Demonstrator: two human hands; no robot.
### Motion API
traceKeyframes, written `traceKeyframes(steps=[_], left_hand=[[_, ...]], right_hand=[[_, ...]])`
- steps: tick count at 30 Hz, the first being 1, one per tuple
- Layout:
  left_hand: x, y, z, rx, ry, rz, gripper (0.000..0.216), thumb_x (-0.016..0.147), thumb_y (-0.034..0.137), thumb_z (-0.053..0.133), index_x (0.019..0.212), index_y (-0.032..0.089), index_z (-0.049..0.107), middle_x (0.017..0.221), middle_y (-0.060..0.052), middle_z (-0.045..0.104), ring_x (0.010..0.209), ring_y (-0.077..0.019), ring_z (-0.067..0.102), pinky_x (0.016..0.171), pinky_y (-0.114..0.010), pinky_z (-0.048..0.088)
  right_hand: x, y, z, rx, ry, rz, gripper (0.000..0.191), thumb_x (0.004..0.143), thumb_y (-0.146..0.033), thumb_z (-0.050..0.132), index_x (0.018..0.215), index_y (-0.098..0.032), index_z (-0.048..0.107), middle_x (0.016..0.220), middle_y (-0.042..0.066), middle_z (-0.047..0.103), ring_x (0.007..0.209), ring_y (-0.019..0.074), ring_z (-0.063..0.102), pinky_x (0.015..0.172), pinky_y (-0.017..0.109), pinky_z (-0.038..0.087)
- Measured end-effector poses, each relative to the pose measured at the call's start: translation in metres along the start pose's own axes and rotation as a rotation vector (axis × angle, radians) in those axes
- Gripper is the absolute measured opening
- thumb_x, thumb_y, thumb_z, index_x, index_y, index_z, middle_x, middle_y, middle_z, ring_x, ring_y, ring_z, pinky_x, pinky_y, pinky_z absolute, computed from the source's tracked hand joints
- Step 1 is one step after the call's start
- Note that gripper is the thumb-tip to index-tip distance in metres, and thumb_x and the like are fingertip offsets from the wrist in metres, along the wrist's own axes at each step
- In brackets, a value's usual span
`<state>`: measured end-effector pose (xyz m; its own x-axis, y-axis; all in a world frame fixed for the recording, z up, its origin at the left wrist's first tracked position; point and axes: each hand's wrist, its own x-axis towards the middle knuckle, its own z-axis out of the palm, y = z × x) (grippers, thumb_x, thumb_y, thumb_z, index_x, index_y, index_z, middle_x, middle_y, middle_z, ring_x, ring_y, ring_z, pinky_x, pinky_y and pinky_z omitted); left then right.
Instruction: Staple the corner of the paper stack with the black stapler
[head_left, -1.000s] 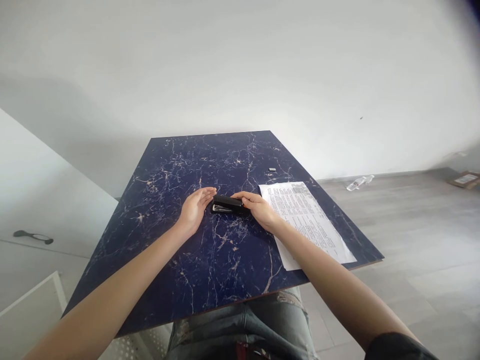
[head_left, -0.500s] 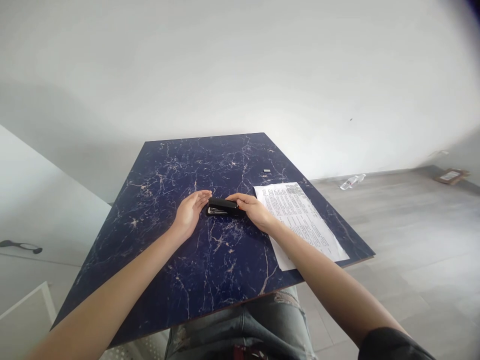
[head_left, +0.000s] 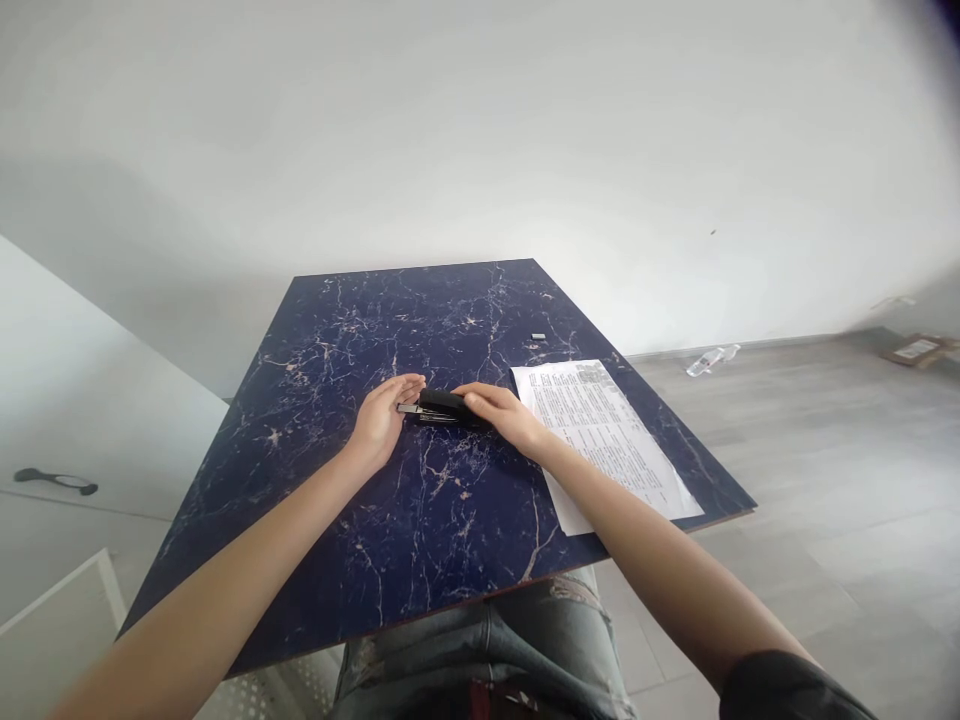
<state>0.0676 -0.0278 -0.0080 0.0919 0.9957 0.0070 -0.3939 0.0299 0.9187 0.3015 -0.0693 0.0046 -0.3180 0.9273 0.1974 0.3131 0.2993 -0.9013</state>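
Note:
A black stapler (head_left: 444, 403) lies on its long side across the middle of the blue marbled table (head_left: 450, 530), or is held just above it; I cannot tell which. My right hand (head_left: 504, 412) grips its right end, thumb on top. A silver metal piece (head_left: 409, 408) sticks out of the stapler's left end. My left hand (head_left: 377, 420) is cupped beside that end, fingers stretched out and nothing gripped in them. The metal tip reaches to its palm side; whether it touches is unclear.
Printed sheets (head_left: 600, 440) lie right of the stapler, under my right forearm. A small grey block (head_left: 538, 337), perhaps staples, rests farther back. On the floor at right are a clear plastic bottle (head_left: 712, 360) and a cardboard piece (head_left: 919, 348). The white wall (head_left: 480, 150) stands behind.
The silver metal piece has come out of the stapler's left end towards my left palm. My right thumb and fingers have shifted a little on the stapler. The view has moved slightly.

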Motion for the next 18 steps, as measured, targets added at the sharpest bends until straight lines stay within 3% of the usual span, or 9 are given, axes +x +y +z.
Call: traceKeyframes(steps=[4, 8, 11, 14, 18], left_hand=[[0.002, 0.001, -0.003, -0.056, 0.013, -0.040, 0.015, 0.086, 0.026, 0.074, 0.093, 0.014, 0.082, 0.112, -0.013, 0.079, 0.114, -0.0258, 0.070, 0.111, -0.040, 0.047], [0.002, 0.005, -0.005, -0.125, 0.034, -0.105, 0.013, 0.091, 0.022, 0.073, 0.095, 0.013, 0.081, 0.115, -0.013, 0.078, 0.116, -0.0243, 0.069, 0.109, -0.036, 0.049], [0.001, 0.011, -0.003, -0.172, 0.044, -0.183, 0.017, 0.098, 0.023, 0.066, 0.099, 0.013, 0.080, 0.117, -0.013, 0.077, 0.112, -0.0220, 0.070, 0.104, -0.034, 0.052], [0.000, 0.015, -0.001, -0.203, 0.009, -0.238, 0.024, 0.103, 0.023, 0.056, 0.103, 0.012, 0.078, 0.120, -0.015, 0.077, 0.111, -0.0220, 0.071, 0.102, -0.035, 0.054], [0.000, 0.016, -0.002, -0.192, -0.067, -0.242, 0.022, 0.101, 0.015, 0.057, 0.109, 0.009, 0.076, 0.127, -0.017, 0.074, 0.111, -0.0218, 0.071, 0.101, -0.035, 0.055]], right_hand=[[-0.002, -0.004, 0.011, -0.264, 0.094, -0.141, 0.040, 0.088, -0.018, 0.073, 0.127, -0.026, 0.072, 0.114, 0.003, 0.079, 0.102, 0.0226, 0.074, 0.096, 0.039, 0.057], [-0.006, -0.007, 0.019, -0.457, 0.197, -0.433, 0.044, 0.096, -0.005, 0.056, 0.134, -0.023, 0.069, 0.129, 0.008, 0.075, 0.124, 0.0244, 0.068, 0.108, 0.045, 0.056], [-0.011, -0.015, 0.021, -0.688, 0.165, -0.647, 0.041, 0.101, -0.004, 0.051, 0.136, -0.019, 0.068, 0.136, 0.012, 0.072, 0.136, 0.0271, 0.062, 0.116, 0.052, 0.051], [-0.016, -0.022, 0.021, -0.848, 0.099, -0.731, 0.036, 0.104, -0.008, 0.055, 0.135, -0.019, 0.069, 0.138, 0.012, 0.071, 0.137, 0.0279, 0.061, 0.118, 0.052, 0.050], [-0.017, -0.025, 0.021, -0.919, 0.092, -0.746, 0.034, 0.104, -0.009, 0.055, 0.133, -0.019, 0.070, 0.136, 0.012, 0.072, 0.133, 0.0267, 0.064, 0.116, 0.049, 0.053]])
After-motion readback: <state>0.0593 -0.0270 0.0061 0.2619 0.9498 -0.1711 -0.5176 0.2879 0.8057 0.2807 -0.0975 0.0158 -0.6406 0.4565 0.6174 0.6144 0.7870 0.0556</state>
